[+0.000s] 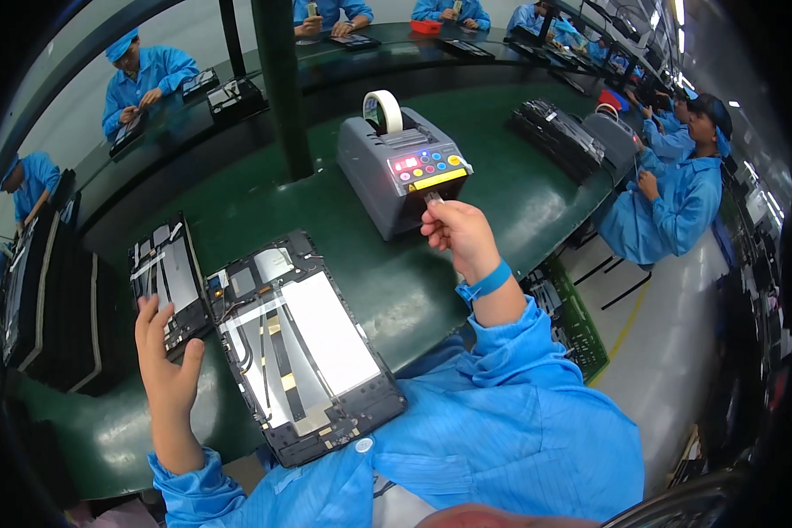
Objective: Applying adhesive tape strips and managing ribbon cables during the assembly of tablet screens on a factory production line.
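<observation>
My right hand [460,236], with a blue band at the wrist, is pinched at the front mouth of a grey automatic tape dispenser [361,167]. Between its fingertips is the end of a small strip of tape [434,199]. A roll of pale tape [383,112] stands upright on the dispenser, and its panel is lit. My left hand [169,370] is raised with its fingers apart, beside an opened tablet [169,277] lying at the left. Closer to me, a larger opened tablet [330,330] lies tilted at the table's near edge, its inner parts facing up; neither hand touches it.
The green table [326,211] carries a dark post [282,88] behind the dispenser. Stacked dark trays [53,308] stand at the far left. At right are piled tablet parts [559,132] and another dispenser [612,141]. Below the edge sits a green crate [581,326]. Co-workers [678,194] sit around.
</observation>
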Demonstrator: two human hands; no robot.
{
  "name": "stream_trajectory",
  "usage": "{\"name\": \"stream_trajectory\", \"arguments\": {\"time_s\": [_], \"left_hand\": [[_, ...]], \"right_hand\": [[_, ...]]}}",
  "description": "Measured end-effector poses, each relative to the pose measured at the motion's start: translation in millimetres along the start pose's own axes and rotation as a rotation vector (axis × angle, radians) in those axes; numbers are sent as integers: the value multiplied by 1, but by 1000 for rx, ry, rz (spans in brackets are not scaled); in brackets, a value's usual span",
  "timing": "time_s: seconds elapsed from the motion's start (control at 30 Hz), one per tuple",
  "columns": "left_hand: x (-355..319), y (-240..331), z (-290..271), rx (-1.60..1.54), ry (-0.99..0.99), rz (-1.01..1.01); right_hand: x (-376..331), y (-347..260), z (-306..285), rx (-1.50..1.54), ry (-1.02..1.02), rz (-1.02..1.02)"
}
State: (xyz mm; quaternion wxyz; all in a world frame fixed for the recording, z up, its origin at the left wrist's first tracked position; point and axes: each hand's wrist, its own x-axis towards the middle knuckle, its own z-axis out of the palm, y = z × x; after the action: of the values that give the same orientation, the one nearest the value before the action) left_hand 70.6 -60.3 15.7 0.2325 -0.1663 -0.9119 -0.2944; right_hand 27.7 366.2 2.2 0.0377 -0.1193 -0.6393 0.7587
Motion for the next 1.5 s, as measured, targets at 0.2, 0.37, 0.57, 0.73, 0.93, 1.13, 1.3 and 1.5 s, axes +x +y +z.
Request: {"name": "stream_trajectory", "arguments": {"time_s": [0.2,0.37,0.57,0.73,0.93,1.13,1.3,1.5], "left_hand": [[17,63,-1,-343,-63,280],[19,108,16,-593,-346,261],[9,111,23,-618,-173,249],[8,102,20,-663,-64,215],[8,78,18,-631,83,76],[13,31,31,-327,70,-304],[13,29,33,-363,87,-304],[15,14,30,-133,47,101]], "right_hand": [[-58,-10,38,-160,-266,-244],[-97,-30,88,-568,-829,-631],[-105,-37,104,-785,-753,-843],[-103,-39,115,-723,-507,-906],[-88,-46,130,-766,-655,-941],[-57,-40,159,-674,-671,-597],[-41,-35,196,-963,-799,-627],[-27,-37,220,-1098,-870,-421]]}}
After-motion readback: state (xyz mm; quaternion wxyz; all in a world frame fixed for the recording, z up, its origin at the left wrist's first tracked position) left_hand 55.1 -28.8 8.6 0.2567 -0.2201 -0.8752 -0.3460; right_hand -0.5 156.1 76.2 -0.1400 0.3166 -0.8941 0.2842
